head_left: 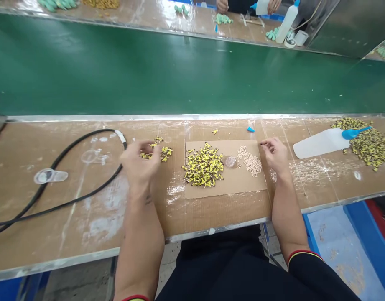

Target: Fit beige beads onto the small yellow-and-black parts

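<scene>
A cardboard sheet [230, 184] lies on the bench in front of me. On it sit a heap of small yellow-and-black pieces [203, 165], a small puddle of clear glue [230, 161] and a patch of tiny beige beads [251, 161]. My left hand [138, 161] hovers with fingers curled over a smaller scatter of yellow pieces [162, 151] left of the sheet; what it holds is hidden. My right hand [274, 152] rests at the sheet's right edge, thumb and forefinger pinched on something tiny and dark.
A white squeeze bottle with a blue nozzle [320, 143] lies on its side beside a large pile of yellow pieces [368, 144]. A black cable [63, 175] loops at left. A green conveyor belt [179, 71] runs behind. Another person's hands [222, 5] work at the far bench.
</scene>
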{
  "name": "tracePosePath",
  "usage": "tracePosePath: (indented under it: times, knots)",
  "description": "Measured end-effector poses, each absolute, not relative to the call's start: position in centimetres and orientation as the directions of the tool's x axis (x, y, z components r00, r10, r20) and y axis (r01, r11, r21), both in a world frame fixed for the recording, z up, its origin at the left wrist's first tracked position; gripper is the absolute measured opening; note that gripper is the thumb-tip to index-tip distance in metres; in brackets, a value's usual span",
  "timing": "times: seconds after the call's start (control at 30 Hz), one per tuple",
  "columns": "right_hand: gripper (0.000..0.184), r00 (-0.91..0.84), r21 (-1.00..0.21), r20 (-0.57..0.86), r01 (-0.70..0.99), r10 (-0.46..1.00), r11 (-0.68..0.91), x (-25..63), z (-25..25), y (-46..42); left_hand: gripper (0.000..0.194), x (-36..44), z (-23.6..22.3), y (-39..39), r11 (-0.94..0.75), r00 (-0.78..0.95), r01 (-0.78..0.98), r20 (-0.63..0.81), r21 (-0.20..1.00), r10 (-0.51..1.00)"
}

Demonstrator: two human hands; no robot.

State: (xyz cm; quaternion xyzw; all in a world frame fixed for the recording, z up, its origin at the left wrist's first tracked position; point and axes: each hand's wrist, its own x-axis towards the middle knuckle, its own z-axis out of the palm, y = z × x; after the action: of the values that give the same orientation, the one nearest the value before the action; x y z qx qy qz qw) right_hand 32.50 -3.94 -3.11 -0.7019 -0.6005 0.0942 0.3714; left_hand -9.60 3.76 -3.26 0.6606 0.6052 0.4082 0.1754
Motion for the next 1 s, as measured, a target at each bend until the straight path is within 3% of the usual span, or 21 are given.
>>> tracePosePath:
  times: [0.03, 0.13, 0.23, 0.47, 0.63, 0.77, 1.0]
  knots:
    - [0.018, 0.194, -0.617, 0.272, 0.787, 0.942, 0.016, 32.0, -3.1, -3.9, 0.013, -8.6, -2.8, 3.3, -0.264, 0.021, 0.678, 0.342, 0.686, 0.940]
    - [0.016, 0.081, -0.546, 0.106, 0.837, 0.991, -0.010, 30.8, -3.1, -4.0, 0.022, -6.1, -1.8, 2.1, -0.455, 0.437, 0.623, 0.200, 0.636, 0.877]
    - [0.015, 0.089, -0.479, 0.031, 0.875, 0.996, -0.064, 30.6, -3.1, -4.1, 0.031, -5.3, -1.6, 1.8, -0.500, 0.588, 0.587, 0.089, 0.637, 0.804]
    - [0.015, 0.065, -0.403, 0.012, 0.913, 0.998, -0.055, 30.2, -3.6, -3.9, 0.034, -6.5, -2.1, 2.4, -0.452, 0.580, 0.632, 0.003, 0.629, 0.815]
    - [0.015, 0.063, -0.494, 0.079, 0.869, 0.995, -0.016, 29.9, -3.9, -4.0, 0.033, -6.4, -2.7, 2.4, -0.427, 0.591, 0.621, -0.034, 0.658, 0.806]
    - [0.015, 0.064, -0.496, 0.143, 0.868, 0.988, 0.015, 30.0, -4.0, -4.0, 0.031, -6.1, -3.2, 2.7, -0.423, 0.583, 0.604, -0.012, 0.675, 0.813]
    - [0.012, 0.098, -0.505, 0.130, 0.863, 0.987, -0.019, 30.4, -4.3, -3.9, 0.030, -4.7, -3.8, 2.2, -0.439, 0.527, 0.558, 0.107, 0.704, 0.843]
